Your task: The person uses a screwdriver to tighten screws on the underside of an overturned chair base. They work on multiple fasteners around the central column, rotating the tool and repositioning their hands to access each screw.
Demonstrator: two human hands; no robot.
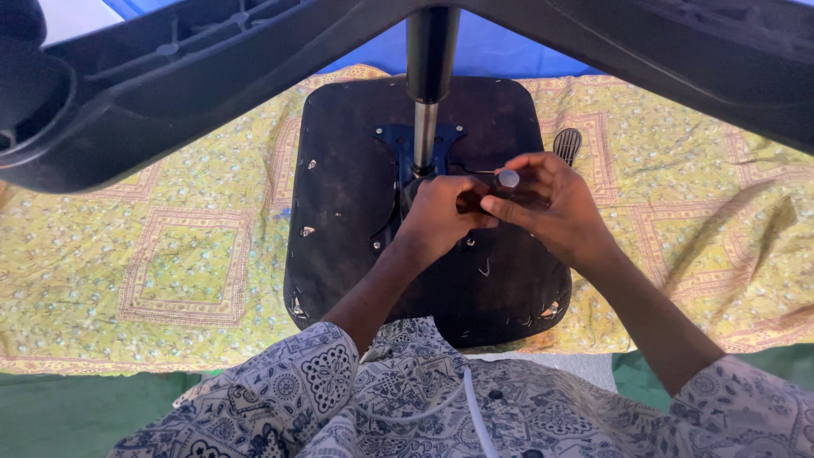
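Yellow patterned cloth (170,254) underneath. Upturned chair seat (356,254) at centre, gas-lift column (426,127) rising toward 12 o'clock. Left hand (441,216) fingers curled at column foot. Right hand (555,208) at 3 o'clock, fingers pinching screwdriver handle (508,179).

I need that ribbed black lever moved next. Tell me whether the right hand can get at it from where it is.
Probably yes. The ribbed black lever lies uncovered just beyond the right hand, at the seat underside's edge. However, that hand is pinching a small grey-capped tool, so it is not free.
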